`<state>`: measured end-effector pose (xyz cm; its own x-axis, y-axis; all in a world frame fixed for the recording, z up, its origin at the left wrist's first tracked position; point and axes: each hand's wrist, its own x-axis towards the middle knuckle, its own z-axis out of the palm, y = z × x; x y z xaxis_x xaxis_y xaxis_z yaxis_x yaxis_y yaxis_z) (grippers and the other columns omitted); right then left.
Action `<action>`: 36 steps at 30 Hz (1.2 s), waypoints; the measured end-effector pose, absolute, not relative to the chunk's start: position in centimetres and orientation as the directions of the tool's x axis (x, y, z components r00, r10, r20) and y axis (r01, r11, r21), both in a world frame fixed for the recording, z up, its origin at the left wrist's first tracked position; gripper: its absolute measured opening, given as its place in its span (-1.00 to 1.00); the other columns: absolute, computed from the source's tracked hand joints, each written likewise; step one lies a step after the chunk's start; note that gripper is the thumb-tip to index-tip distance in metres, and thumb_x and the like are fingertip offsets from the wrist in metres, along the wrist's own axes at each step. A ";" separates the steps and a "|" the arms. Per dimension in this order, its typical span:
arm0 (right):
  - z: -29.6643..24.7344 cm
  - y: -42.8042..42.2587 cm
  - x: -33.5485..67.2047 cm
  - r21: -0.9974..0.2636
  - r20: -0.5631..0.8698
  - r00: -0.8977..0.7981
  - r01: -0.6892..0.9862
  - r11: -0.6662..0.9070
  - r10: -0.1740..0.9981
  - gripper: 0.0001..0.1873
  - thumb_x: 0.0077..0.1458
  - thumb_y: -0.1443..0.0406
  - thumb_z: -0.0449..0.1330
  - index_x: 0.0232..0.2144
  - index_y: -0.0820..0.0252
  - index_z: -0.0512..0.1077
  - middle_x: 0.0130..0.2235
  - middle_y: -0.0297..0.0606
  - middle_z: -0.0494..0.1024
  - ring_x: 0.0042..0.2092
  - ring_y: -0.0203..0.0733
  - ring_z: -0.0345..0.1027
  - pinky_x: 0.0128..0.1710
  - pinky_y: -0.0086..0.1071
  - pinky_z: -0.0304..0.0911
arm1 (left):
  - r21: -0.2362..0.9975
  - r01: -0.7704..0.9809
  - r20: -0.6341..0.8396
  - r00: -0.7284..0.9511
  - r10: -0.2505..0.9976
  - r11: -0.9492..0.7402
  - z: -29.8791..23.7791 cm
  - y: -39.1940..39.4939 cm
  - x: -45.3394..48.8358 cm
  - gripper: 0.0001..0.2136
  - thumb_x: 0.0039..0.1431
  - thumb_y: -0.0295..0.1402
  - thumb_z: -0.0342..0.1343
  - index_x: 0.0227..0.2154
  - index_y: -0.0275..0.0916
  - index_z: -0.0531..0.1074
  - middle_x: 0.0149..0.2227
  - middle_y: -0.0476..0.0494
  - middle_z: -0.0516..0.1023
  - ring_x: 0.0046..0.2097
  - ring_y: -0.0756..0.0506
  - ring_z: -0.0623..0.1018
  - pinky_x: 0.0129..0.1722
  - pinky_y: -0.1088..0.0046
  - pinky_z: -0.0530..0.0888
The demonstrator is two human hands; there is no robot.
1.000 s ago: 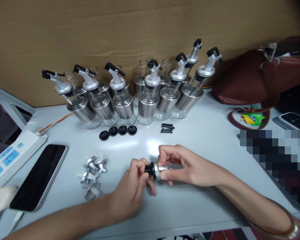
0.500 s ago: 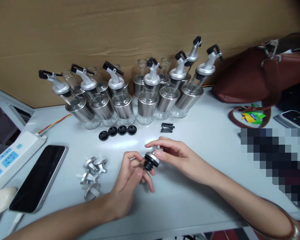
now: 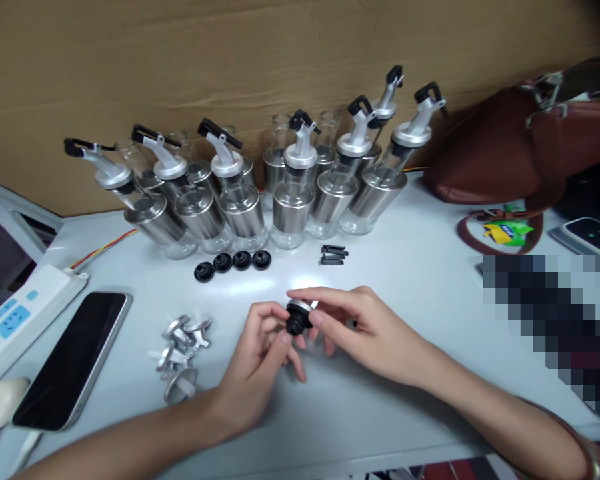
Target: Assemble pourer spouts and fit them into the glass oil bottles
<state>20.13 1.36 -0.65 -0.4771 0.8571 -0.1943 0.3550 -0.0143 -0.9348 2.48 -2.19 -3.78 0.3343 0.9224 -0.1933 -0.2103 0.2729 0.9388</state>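
Observation:
Between my two hands is a pourer top [image 3: 299, 316], silver with a ribbed black stopper that points down toward me. My left hand [image 3: 263, 350] pinches it at the stopper side, thumb below and index finger above. Around the silver side my right hand [image 3: 353, 323] is closed, with its fingers covering most of the spout. Left of my hands lie several loose silver pourer heads [image 3: 180, 360]. Black stoppers [image 3: 233, 262] sit in a row beyond them, and small black levers [image 3: 333, 255] lie to the right of that row.
Glass bottles with steel sleeves [image 3: 245, 213] stand across the back, several topped with pourers, before a cardboard wall [image 3: 230, 60]. At left are a power strip [image 3: 25, 320] and a phone [image 3: 75, 360]. A brown bag [image 3: 510, 147] and a green-yellow wrapper [image 3: 510, 232] are at right.
The pourer top has turned in my hands, so its stopper faces me more and its spout is more hidden. My right hand has shifted slightly down around it.

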 end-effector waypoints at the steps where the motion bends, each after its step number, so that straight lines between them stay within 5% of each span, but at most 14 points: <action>1: -0.6 1.3 20.1 -0.933 -0.207 -0.483 0.358 -0.024 0.851 -0.56 0.15 0.19 0.06 0.01 0.26 0.45 -0.50 -0.29 0.50 -0.56 -0.30 0.30 -0.54 -0.42 0.21 | 0.942 -0.202 -0.190 0.336 0.923 0.267 -3.8 -2.2 2.5 -0.75 0.25 -0.12 0.08 -0.24 -0.14 0.19 -0.40 0.10 0.41 -0.53 0.08 0.49 -0.47 0.54 0.39; 6: -0.3 1.3 20.0 -0.934 -0.262 -0.495 0.346 -0.088 0.829 -0.67 0.02 0.28 0.15 -0.12 0.22 0.37 -0.54 -0.39 0.43 -0.54 -0.31 0.27 -0.56 -0.46 0.15 | 0.965 -0.154 -0.160 0.286 0.945 0.210 -4.2 -2.5 2.4 -0.73 0.23 -0.09 0.10 -0.24 -0.14 0.21 -0.46 0.11 0.31 -0.59 0.10 0.29 -0.57 0.58 0.25; 12: -0.6 1.4 19.9 -0.954 -0.237 -0.552 0.286 -0.086 0.799 -0.69 -0.01 0.36 0.15 -0.15 0.15 0.29 -0.47 -0.38 0.44 -0.44 -0.28 0.29 -0.54 -0.48 0.09 | 0.959 -0.126 -0.208 0.289 0.934 0.253 -3.9 -2.5 2.1 -0.68 0.16 -0.06 0.17 -0.23 -0.13 0.22 -0.40 0.05 0.29 -0.33 -0.02 0.36 -0.28 0.48 0.32; 22: -0.5 1.1 20.1 -0.943 -0.196 -0.594 0.333 0.016 0.780 -0.65 -0.03 0.39 0.06 -0.12 0.19 0.31 -0.49 -0.44 0.26 -0.49 -0.33 0.09 -0.52 -0.47 0.04 | 0.964 -0.106 -0.182 0.396 0.900 0.242 -4.2 -2.3 1.9 -0.66 0.23 -0.07 0.09 -0.11 -0.10 0.13 -0.24 -0.04 0.33 -0.22 -0.06 0.38 -0.15 0.37 0.32; 36: -0.6 1.0 20.2 -0.933 -0.108 -0.637 0.331 0.144 0.763 -0.67 -0.07 0.43 0.09 -0.17 0.23 0.38 -0.50 -0.46 0.27 -0.52 -0.40 0.07 -0.56 -0.54 0.01 | 0.993 -0.033 -0.085 0.482 0.872 0.115 -4.3 -2.3 1.6 -0.69 0.28 -0.03 -0.01 -0.11 -0.07 0.08 -0.26 0.00 0.35 -0.30 -0.02 0.29 -0.27 0.42 0.26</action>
